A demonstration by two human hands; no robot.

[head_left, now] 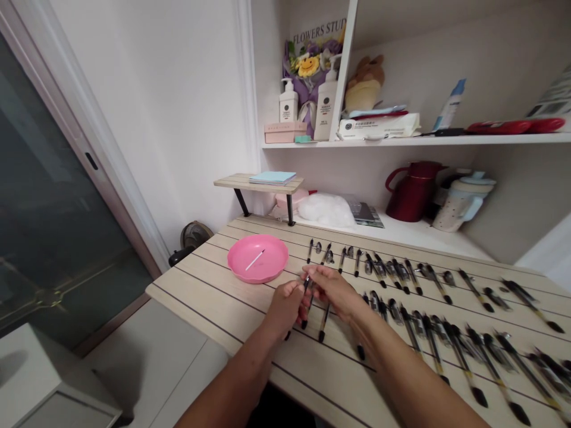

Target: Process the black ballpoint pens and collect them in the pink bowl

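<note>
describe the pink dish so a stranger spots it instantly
On the slatted table, find the raised shelf at the far left. The pink dish sits in front of it, near the left hand. Its round, wavy rim sets it apart from the slim pens.

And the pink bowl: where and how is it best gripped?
The bowl looks easiest to take by its left rim, from the left, thumb inside, fingers outside: it sits upright, its wavy edge flares outward, and pens lie to its right.
</note>
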